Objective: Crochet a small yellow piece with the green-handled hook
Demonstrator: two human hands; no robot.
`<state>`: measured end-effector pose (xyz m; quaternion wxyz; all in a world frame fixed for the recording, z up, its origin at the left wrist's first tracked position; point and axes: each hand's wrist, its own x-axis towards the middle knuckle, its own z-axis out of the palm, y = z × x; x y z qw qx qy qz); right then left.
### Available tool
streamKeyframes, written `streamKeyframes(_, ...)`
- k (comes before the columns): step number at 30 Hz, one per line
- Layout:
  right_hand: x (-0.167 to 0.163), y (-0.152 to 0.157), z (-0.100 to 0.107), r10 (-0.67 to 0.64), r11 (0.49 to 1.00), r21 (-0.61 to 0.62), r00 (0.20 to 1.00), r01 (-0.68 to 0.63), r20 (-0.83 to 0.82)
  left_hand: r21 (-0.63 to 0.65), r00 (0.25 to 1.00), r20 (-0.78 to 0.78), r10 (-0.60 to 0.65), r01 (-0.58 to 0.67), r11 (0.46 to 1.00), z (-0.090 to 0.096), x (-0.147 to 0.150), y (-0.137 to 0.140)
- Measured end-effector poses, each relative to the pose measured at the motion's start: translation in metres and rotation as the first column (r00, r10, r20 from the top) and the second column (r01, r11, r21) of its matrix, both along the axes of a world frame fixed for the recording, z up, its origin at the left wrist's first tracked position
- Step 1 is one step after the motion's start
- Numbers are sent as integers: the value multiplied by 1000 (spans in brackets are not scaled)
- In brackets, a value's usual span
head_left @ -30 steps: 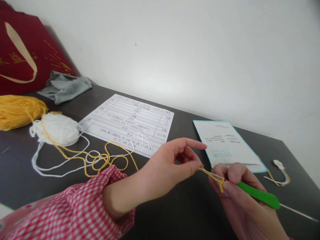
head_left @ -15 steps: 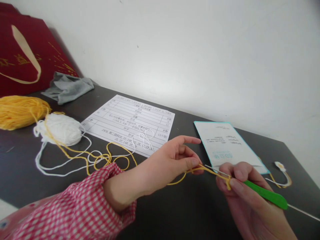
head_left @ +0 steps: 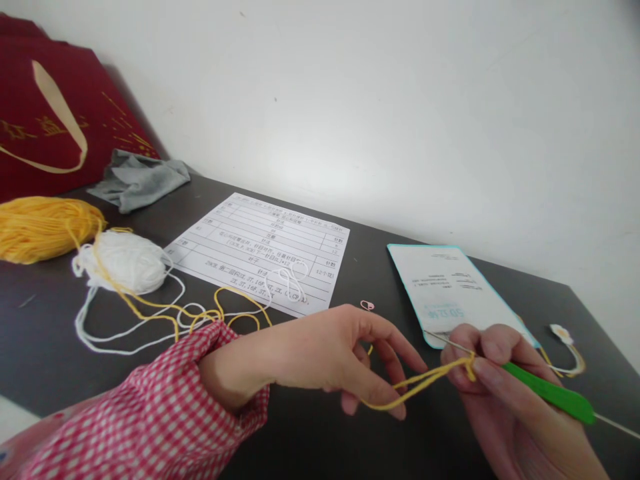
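My right hand (head_left: 520, 393) grips a crochet hook (head_left: 547, 393) with a green handle, its thin metal shaft pointing left. A small knotted bit of yellow yarn (head_left: 471, 367) is pinched in the same fingers beside the shaft. From there a long loop of yellow yarn stretches left to my left hand (head_left: 365, 360), which holds it around the thumb and fingers. The left fingers are bent downward, and the yarn behind them is partly hidden. A yellow strand runs back on the table to the yellow yarn skein (head_left: 47, 227).
A white yarn ball (head_left: 123, 261) with loose strands lies at left, near a grey cloth (head_left: 145, 179) and a red paper bag (head_left: 60, 107). Behind my left hand are a printed sheet (head_left: 240, 247) and a pink stitch marker (head_left: 367, 305). A white packet (head_left: 445, 280) and small crocheted flower (head_left: 560, 332) lie right.
My left hand has turned down and moved lower, widening the yellow loop and uncovering the pink stitch marker. My right hand with the hook has shifted slightly right.
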<state>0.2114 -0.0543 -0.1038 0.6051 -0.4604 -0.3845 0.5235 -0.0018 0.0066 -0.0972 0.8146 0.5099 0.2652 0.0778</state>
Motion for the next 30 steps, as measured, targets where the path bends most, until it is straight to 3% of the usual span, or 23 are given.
streamKeyframes(3, -1, 2, 0, 8, 1000, 22, 1000, -8, 2, -32, 999, -48, -20, 19, 999, -1, -2, 0)
streamKeyframes(6, 0, 3, -1, 9, 999, 31, 1000, -8, -8, -88, 1000, -2, -9, 9, 996, 4, -4, 1)
streamKeyframes(11, 0, 1, -2, 24, 996, 81, 1000, -25, 17, -52, 953, 186, 240, -234, 971, 15, -4, 1)
streamKeyframes(15, 2, -2, -4, 40, 993, 110, 999, -44, 36, -41, 850, 310, 425, -435, 899, 12, 1, -3)
streamKeyframes(19, 11, -6, -10, 148, 984, 94, 988, -153, 50, -139, 753, 333, 568, -556, 819, 4, 7, -7)
streamKeyframes(22, 11, -7, -10, 159, 985, 56, 987, -161, 22, -188, 677, 338, 653, -632, 752, 3, 7, -7)
streamKeyframes(23, 10, -6, -8, 142, 989, 50, 990, -143, 11, -183, 678, 346, 649, -629, 755, 4, 6, -6)
streamKeyframes(25, 5, -4, -2, 64, 997, 40, 998, -64, -9, -97, 760, 358, 543, -548, 831, 8, 0, -3)
streamKeyframes(27, 1, -1, 6, -26, 998, 56, 1000, 26, 1, 104, 908, 300, 291, -334, 937, 13, -9, 2)
streamKeyframes(28, 0, 0, 9, -60, 996, 73, 998, 58, 14, 221, 967, 207, 147, -193, 956, 16, -13, 4)
streamKeyframes(30, 0, 0, 12, -92, 991, 106, 995, 87, 48, 380, 998, 61, -32, 6, 925, 18, -18, 8)
